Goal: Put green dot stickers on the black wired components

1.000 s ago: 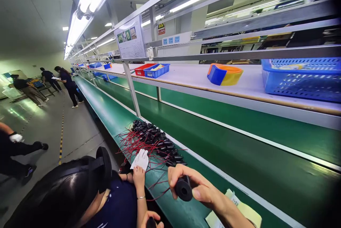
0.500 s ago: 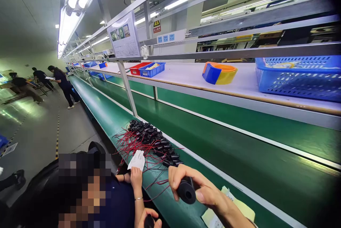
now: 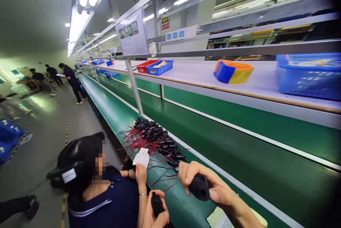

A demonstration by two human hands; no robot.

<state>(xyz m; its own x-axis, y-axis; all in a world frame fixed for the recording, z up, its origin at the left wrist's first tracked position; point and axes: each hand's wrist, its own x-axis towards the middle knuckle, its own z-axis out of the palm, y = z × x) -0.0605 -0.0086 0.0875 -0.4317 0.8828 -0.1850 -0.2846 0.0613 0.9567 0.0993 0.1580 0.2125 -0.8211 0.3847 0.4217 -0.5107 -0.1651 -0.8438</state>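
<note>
Right hand (image 3: 206,183): fingers and thumb clenched around a black round rubber-like cylinder with a hollow end (image 3: 199,187). Left hand (image 3: 157,215): low and nearer the body, gripping a second black cylindrical part (image 3: 157,203). Beyond both hands, a heap of black parts with red wires (image 3: 154,139) on the green conveyor belt (image 3: 112,110). Beside the left hand, a co-worker's hand (image 3: 140,173) holds a white cloth (image 3: 141,157).

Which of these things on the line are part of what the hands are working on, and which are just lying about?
In hand:
right hand gripping a black cylindrical part
left hand gripping a second black part
pile of black parts with red wires

Lying about:
orange, blue and yellow bin
blue perforated basket
red tray
</note>
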